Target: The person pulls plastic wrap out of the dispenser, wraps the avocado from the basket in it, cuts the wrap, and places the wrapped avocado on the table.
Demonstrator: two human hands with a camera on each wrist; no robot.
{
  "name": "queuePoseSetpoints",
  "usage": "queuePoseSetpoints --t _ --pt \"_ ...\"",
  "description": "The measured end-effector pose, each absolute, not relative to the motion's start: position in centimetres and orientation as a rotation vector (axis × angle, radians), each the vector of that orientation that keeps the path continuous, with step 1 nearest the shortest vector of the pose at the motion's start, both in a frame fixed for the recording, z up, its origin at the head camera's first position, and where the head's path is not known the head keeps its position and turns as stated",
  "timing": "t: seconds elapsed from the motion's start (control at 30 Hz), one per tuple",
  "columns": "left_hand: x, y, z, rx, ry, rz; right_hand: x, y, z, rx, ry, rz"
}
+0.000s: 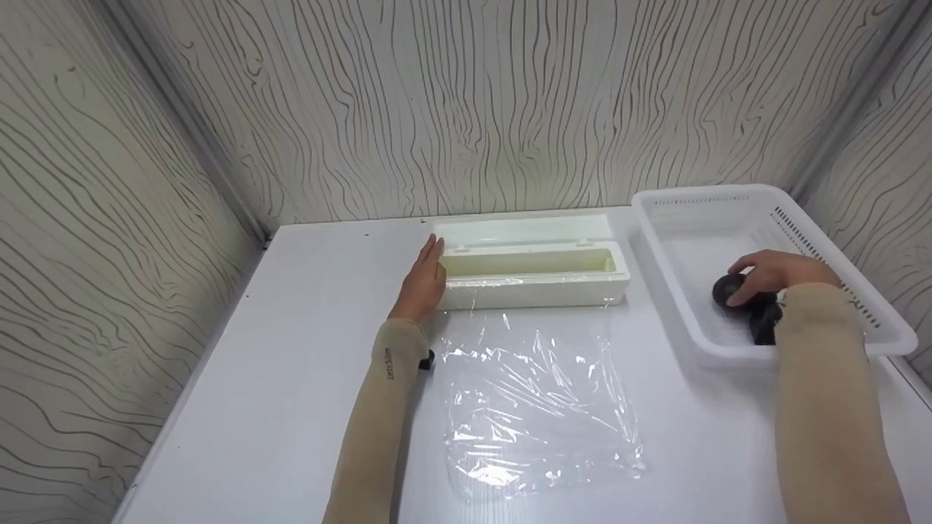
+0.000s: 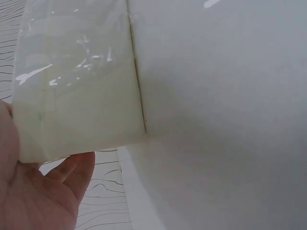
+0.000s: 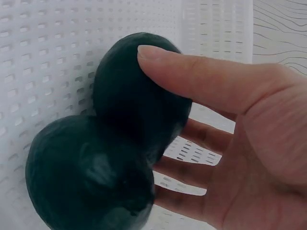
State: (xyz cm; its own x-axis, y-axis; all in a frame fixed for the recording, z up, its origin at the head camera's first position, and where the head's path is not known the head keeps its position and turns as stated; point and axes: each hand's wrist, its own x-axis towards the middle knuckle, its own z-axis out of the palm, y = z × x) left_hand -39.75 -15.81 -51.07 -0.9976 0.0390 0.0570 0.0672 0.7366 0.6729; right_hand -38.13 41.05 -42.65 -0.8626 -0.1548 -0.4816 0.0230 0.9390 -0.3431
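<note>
at right, the right hand (image 1: 783, 271) pinches a dark green round object (image 3: 115, 81) between thumb and fingers inside the white basket (image 1: 666, 291); a second dark green round object (image 3: 86, 177) touches it. the left hand (image 1: 424, 287) lies with fingers fairly straight against the left end of the cream box (image 1: 535, 294), far and central, its lid (image 1: 524, 230) folded back to the far side. clear film (image 1: 539, 407) spreads from the box over the near table (image 1: 291, 407).

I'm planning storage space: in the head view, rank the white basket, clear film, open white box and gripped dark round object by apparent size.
Largest to smallest:
White basket and clear film: too alike to rank
Open white box
Dark round object, partly hidden
</note>
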Motion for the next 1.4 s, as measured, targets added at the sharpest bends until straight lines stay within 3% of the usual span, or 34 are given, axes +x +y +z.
queuePoseSetpoints --t 0.93,1.4 --pt "-40.1 -16.0 -51.0 -0.117 -2.926 -1.097 -37.8 41.2 -43.3 -0.096 2.645 -0.533" --pt "-40.1 -15.9 -51.1 -0.106 -2.92 -1.091 -37.2 40.3 -41.4 -0.175 2.737 -0.536"
